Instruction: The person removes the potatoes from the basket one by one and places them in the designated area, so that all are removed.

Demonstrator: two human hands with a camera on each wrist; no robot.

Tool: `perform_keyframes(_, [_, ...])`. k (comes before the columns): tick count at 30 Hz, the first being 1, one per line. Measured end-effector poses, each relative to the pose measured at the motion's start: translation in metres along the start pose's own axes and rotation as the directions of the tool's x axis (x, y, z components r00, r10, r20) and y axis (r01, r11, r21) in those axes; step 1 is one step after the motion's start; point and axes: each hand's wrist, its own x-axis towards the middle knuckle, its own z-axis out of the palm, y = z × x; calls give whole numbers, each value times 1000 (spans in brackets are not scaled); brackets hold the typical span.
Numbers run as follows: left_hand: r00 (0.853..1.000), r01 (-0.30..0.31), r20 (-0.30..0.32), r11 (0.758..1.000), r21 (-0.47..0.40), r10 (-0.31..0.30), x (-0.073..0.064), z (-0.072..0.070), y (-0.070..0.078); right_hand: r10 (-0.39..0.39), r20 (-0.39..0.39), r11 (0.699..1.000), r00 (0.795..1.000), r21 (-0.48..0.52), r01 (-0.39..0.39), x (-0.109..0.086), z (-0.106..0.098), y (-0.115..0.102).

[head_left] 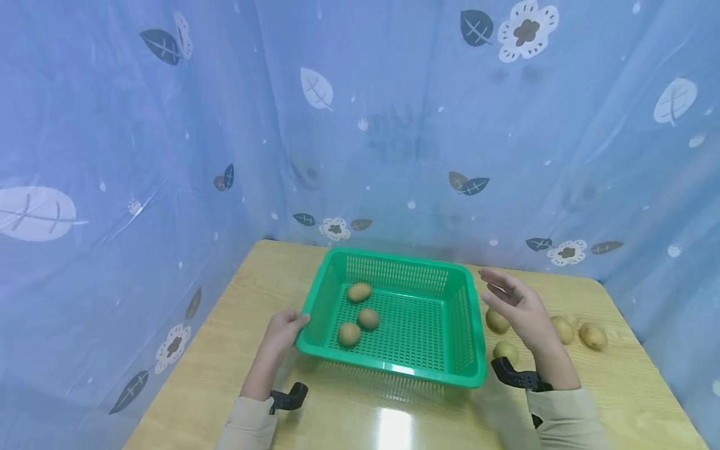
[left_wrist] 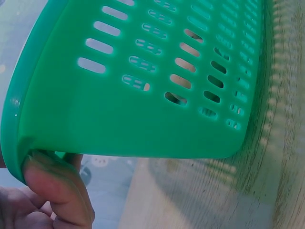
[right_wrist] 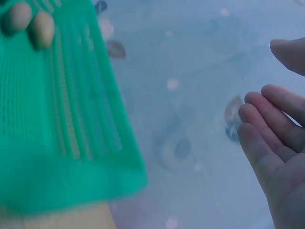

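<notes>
A green slotted plastic basket (head_left: 360, 360) is in the middle of the head view, above the wooden table. Inside, toward its left end, lie three potatoes (head_left: 368, 319). My left hand (head_left: 281, 328) grips the basket's left end; the left wrist view shows fingers (left_wrist: 57, 183) curled at the rim by a corner. Whether the base is fully on the table I cannot tell. My right hand (head_left: 520, 309) is raised just beyond the right end, apart from the rim. Its fingers are loosely bent and hold nothing, as the right wrist view also shows.
Several potatoes (head_left: 593, 336) lie on the table (head_left: 630, 381) right of the basket, one partly hidden behind my right hand. A blue patterned curtain (head_left: 394, 156) hangs behind and along both sides of the table.
</notes>
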Motion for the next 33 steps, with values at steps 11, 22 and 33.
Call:
perform_keyframes(11, [1000, 21, -11, 1000, 2, -21, -4, 1, -2, -29, 97, 988, 995, 157, 13, 44, 49, -4])
perform_keyframes(22, [1000, -3, -4, 1000, 4, 3, -1, 2, 1, 31, 238, 960, 971, 264, -95, 92, 108, 2])
perform_keyframes(33, [1000, 10, -12, 1000, -11, -10, -4, 1, 1, 138, 410, 964, 902, 154, -218, 103, 149, 24])
